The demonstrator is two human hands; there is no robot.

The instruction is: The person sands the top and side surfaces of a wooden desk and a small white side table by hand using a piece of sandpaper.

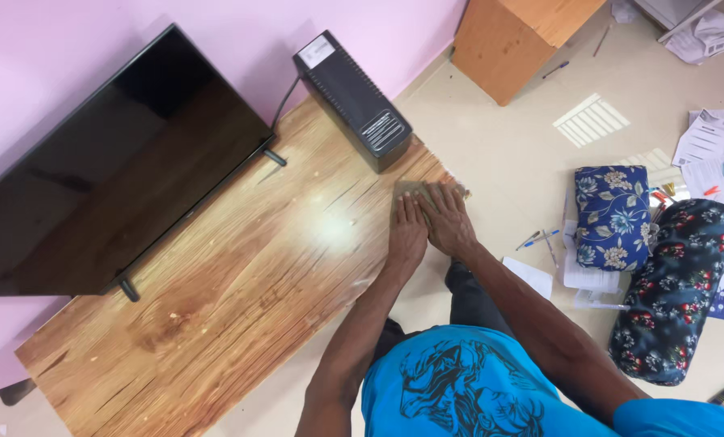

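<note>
A pink wall (71, 40) is seen on the far left. A big flat black screen (111, 162) is stood on two small feet against it. The screen is set on a long wooden tabletop (216, 307), brown and shiny, with a bright spot of light on it. Past the screen, a black box (354, 97) with slots in its end is laid on the tabletop, and a dark cord is run from it to the wall.

Close to the black box, at the near edge of the tabletop, a small tan cloth (414, 188) is laid flat. Both hands are pressed down on it, side by side and touching. The left hand (408, 233) is laid flat with its fingers (404, 209) straight and held close together. The right hand (449, 222) is laid flat too, with its fingers (441, 197) spread a little. Nothing is pinched. Most of the cloth is hidden under the fingers, and only its far edge is shown past the fingertips.

Further right, a pale floor (499, 154) is seen. A wooden cabinet (516, 36) is stood on it. Papers (706, 146), pens and two flowery cushions (645, 251) are scattered on the floor.
</note>
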